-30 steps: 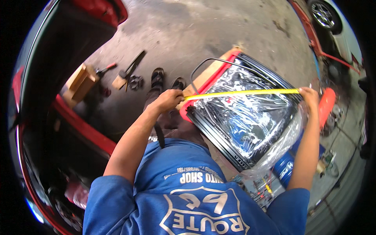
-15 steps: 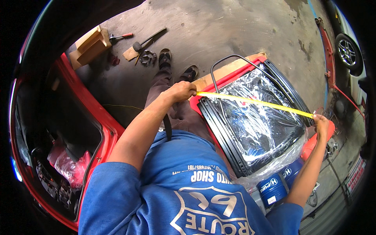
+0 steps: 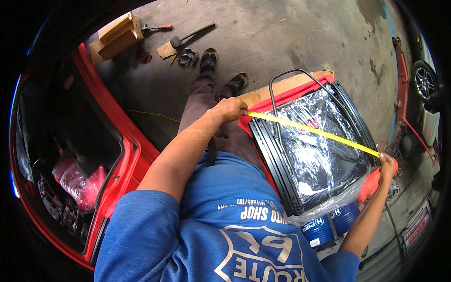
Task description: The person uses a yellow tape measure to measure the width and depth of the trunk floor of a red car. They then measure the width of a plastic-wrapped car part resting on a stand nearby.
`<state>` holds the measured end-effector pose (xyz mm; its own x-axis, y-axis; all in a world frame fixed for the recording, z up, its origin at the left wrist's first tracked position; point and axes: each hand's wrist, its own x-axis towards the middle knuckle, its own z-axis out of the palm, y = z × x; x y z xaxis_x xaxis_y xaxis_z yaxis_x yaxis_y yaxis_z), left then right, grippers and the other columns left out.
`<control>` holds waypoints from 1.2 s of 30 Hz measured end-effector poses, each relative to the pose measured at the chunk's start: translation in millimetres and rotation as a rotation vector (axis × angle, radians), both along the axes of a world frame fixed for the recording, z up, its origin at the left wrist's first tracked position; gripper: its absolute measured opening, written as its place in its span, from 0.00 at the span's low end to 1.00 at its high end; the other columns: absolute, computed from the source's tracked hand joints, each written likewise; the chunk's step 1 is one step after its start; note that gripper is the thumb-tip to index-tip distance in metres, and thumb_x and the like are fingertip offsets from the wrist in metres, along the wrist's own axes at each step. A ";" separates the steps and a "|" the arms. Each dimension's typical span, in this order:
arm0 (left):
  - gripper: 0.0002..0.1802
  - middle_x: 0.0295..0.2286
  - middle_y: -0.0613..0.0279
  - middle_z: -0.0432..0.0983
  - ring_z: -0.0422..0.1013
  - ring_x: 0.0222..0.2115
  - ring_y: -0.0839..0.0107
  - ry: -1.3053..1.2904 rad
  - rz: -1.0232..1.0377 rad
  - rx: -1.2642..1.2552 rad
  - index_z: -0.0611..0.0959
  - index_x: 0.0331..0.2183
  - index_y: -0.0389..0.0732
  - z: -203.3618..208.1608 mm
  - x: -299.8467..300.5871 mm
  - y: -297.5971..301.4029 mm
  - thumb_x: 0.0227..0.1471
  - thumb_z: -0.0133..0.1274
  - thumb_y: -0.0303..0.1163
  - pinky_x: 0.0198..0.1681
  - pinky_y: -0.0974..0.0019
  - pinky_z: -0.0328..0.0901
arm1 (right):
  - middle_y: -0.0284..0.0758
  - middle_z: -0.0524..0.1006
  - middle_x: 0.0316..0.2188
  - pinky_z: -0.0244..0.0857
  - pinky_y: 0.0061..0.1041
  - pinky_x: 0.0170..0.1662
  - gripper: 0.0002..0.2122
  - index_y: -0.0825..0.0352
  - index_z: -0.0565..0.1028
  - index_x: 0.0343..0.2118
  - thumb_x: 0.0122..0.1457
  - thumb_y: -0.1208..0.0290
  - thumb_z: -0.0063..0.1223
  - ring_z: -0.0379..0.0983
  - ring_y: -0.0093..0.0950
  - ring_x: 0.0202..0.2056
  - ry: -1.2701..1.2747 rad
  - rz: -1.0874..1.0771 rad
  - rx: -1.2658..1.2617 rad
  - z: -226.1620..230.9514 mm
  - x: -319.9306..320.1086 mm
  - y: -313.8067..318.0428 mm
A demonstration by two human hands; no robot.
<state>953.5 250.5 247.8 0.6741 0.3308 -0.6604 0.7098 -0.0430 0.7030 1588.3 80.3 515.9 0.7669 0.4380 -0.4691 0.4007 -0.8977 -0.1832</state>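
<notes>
A yellow tape measure blade (image 3: pixel 312 132) is stretched taut and slanting between my two hands. My left hand (image 3: pixel 230 110) pinches its near-left end. Closed around the other end, my right hand (image 3: pixel 387 165) is farther right; the tape's case cannot be made out. Beneath the blade lies a dark panel (image 3: pixel 324 164) wrapped in shiny clear plastic, with black rails (image 3: pixel 277 164) along two sides. A bent black tube (image 3: pixel 287 71) arches over its far edge. The panel rests on a red piece (image 3: pixel 300 90), with cardboard (image 3: pixel 263 95) under it.
A red car body with an open doorway (image 3: pixel 134 155) is at my left. On the floor lie a cardboard box (image 3: pixel 120 40), a ratchet (image 3: pixel 157 27), a mallet (image 3: pixel 188 36) and a coiled chain-like part (image 3: pixel 188 57). Blue drums (image 3: pixel 319 230) stand below the panel; a red bar (image 3: pixel 402 80) is far right.
The whole view has turned slightly, so the panel and hands sit farther right in the picture. Both hands keep their hold, and the tape blade stays taut across the panel.
</notes>
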 end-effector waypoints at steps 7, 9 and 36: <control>0.14 0.37 0.50 0.80 0.75 0.41 0.51 -0.020 0.038 0.023 0.84 0.40 0.43 6.6 -2.9 -2.2 0.54 0.53 0.38 0.46 0.54 0.68 | 0.34 0.80 0.37 0.66 0.18 0.45 0.14 0.75 0.78 0.44 0.60 0.70 0.59 0.75 0.21 0.38 -0.047 0.078 -0.006 2.5 -11.1 2.8; 0.14 0.37 0.50 0.80 0.75 0.40 0.51 -0.037 0.048 0.031 0.85 0.40 0.42 6.3 -4.3 -3.8 0.54 0.54 0.37 0.46 0.54 0.68 | 0.34 0.80 0.37 0.66 0.19 0.46 0.14 0.75 0.78 0.44 0.60 0.70 0.59 0.75 0.21 0.38 -0.057 0.091 -0.001 3.6 -13.5 2.4; 0.11 0.33 0.58 0.80 0.77 0.37 0.57 -0.139 -0.043 0.296 0.81 0.34 0.44 -1.6 -10.9 -19.5 0.57 0.50 0.40 0.40 0.52 0.69 | 0.34 0.80 0.40 0.64 0.19 0.49 0.13 0.72 0.79 0.44 0.60 0.70 0.58 0.74 0.22 0.42 -0.071 0.063 -0.013 3.0 -12.2 1.0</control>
<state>942.6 231.0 246.2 0.7685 0.4639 -0.4406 0.6013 -0.2883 0.7452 1576.1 81.3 519.0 0.7696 0.4806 -0.4203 0.4681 -0.8724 -0.1405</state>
